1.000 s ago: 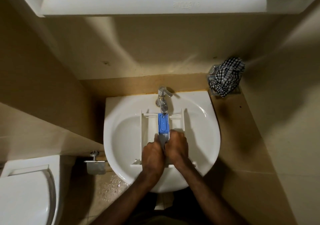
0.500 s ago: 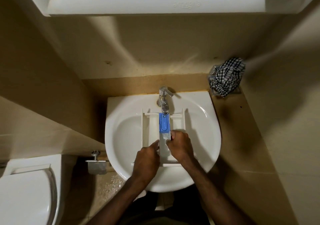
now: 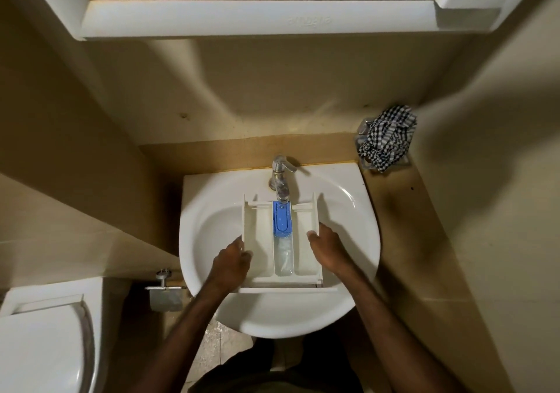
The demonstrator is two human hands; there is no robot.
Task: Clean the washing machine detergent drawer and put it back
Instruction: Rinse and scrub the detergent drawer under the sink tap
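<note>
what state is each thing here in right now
drawer: in the sink, under the tap, held by both side walls
blue insert: seated in the middle slot
tap: spout over the blue insert; whether it runs, cannot tell
left hand: grips the drawer's left wall
right hand: grips the drawer's right wall
checked cloth: bunched on the wall holder
toilet lid: closed

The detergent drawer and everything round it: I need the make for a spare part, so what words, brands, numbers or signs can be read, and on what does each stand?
White shelf above the sink: an embossed word on its front edge, too faint and blurred to read.
Detergent drawer: no readable lettering on the white walls.
Blue insert: no legible marks.
Tap: no marking can be made out.
</note>
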